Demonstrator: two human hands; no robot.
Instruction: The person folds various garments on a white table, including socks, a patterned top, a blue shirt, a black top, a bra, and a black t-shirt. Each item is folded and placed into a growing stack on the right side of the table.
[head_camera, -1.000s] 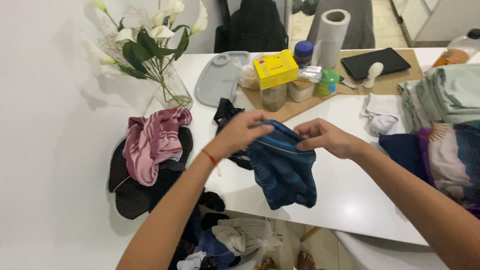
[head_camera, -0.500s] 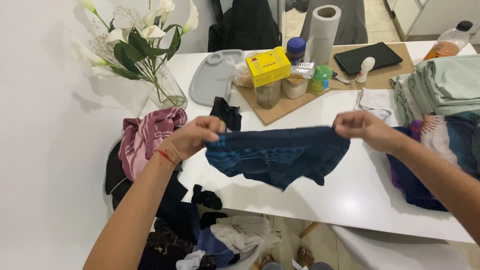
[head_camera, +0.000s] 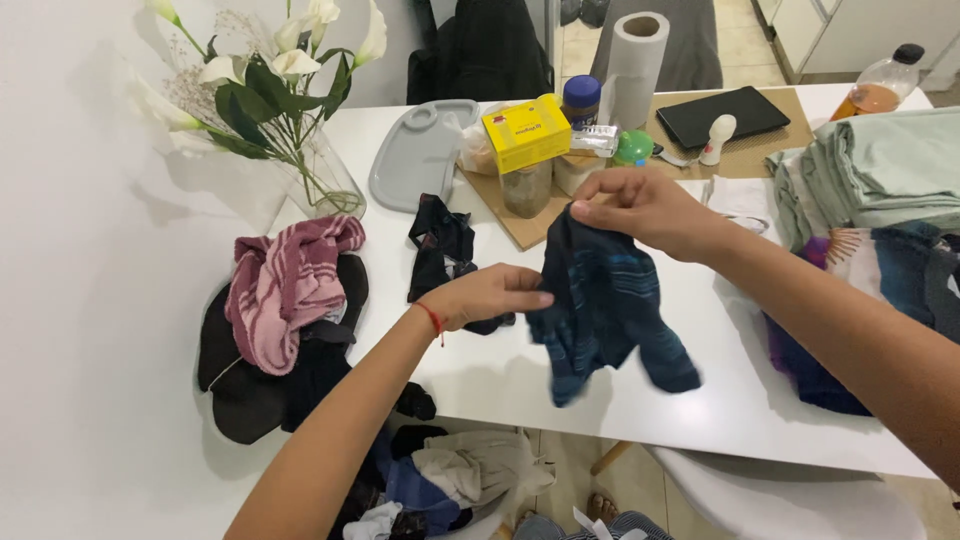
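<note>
Half a second back both hands stretched the blue garment (head_camera: 605, 310) wide; now it hangs bunched over the white table (head_camera: 720, 400). Left hand (head_camera: 485, 297) flat, fingers extended, touching its left edge, gripping nothing. Right hand (head_camera: 640, 207) pinches the top hem. Risk: a one-handed pinch may slip, dropping it off the table edge onto the clothes pile (head_camera: 440, 480).

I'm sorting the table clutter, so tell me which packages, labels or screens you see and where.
Yellow box: rectangular, red label patch, on a jar on the wooden board.
Blue-lidded jar: behind the box.
Dark tablet: flat, screen off, far right.
Bottle: clear, orange liquid, black cap, far corner.
</note>
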